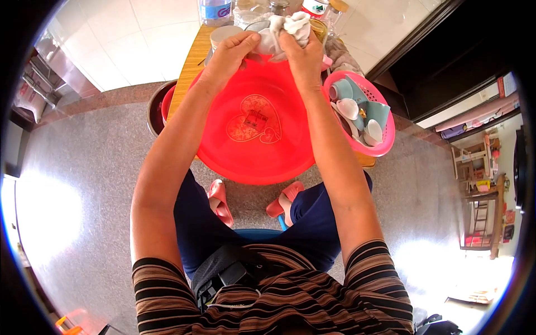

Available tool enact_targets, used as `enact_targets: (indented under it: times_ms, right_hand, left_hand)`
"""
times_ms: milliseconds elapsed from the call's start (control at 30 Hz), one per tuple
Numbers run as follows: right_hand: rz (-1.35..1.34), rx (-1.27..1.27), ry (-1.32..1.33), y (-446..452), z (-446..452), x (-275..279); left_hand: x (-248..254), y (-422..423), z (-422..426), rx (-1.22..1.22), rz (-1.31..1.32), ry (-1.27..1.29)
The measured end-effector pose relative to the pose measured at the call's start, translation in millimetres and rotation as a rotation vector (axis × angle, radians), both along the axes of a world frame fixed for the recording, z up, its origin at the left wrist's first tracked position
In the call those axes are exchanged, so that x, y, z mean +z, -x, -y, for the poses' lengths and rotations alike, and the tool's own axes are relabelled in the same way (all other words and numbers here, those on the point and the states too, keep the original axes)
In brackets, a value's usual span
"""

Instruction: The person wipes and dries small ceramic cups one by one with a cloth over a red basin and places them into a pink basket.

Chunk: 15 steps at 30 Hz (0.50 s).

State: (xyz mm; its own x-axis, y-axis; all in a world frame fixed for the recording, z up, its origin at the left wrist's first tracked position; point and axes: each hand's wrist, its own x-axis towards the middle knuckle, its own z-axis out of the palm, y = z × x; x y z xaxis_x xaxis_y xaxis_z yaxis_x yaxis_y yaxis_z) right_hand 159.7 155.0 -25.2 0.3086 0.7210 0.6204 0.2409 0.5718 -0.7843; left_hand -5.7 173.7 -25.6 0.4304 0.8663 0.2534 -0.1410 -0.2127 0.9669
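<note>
Above the far side of a large red basin [257, 162], my two hands are raised close together. My left hand [230, 53] is closed, with its thumb pressed on a clear, glass-like piece [267, 43] whose full shape I cannot make out. A bunched white cloth [296, 27] is gripped in my right hand [305, 58] and touches that clear piece. The basin has a heart pattern printed on its bottom. To the right of my right forearm sits a pink basket [385, 142] holding white spoons, small cups and blue-grey pieces.
The basin rests on a wooden table [187, 72]. At the table's back stand a water bottle [215, 11], a red-and-white can [315, 8] and several jars. A metal basin [156, 109] is at the left. My feet in pink slippers [221, 204] are below.
</note>
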Motion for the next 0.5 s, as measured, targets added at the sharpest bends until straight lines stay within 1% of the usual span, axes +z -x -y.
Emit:
enact_targets:
  times_ms: [33,67,100,133,200,233,300,333,400,433,467,500]
  right_hand:
    - [-0.062,0.059,0.049,-4,1,0]
    - [-0.124,0.117,0.098,-5,1,0]
    - [-0.133,0.124,0.081,-4,2,1]
    - [-0.132,0.126,0.080,-1,2,1]
    - [-0.138,0.155,0.057,4,3,1]
    - [-0.138,0.155,0.057,7,3,1]
    - [-0.036,0.149,0.071,13,4,0]
    - [-0.036,0.148,0.072,15,6,0]
    - [0.279,-0.013,-0.001,19,10,1]
    - [0.398,-0.126,-0.099,22,14,3]
    - [0.398,-0.126,-0.099,21,13,3]
    - [0.314,-0.060,-0.049,20,12,2]
  left_hand:
    - [-1,3,-2,0.003,0.001,0.000]
    - [-1,7,-5,-0.095,0.105,0.079]
    - [-1,9,-7,-0.194,0.210,0.158]
    - [-1,9,-7,-0.192,0.211,0.157]
    - [-2,8,-7,-0.180,0.422,0.351]
    - [-1,8,-7,-0.180,0.423,0.352]
    - [0,7,-9,-0.115,0.585,0.503]
    - [-2,8,-11,-0.115,0.585,0.504]
    - [-8,10,-15,-0.133,0.620,0.519]
    - [-10,11,-18,-0.133,0.621,0.517]
    - [-13,13,-20,-0.165,0.599,0.498]
    - [-10,13,-18,-0.197,0.578,0.479]
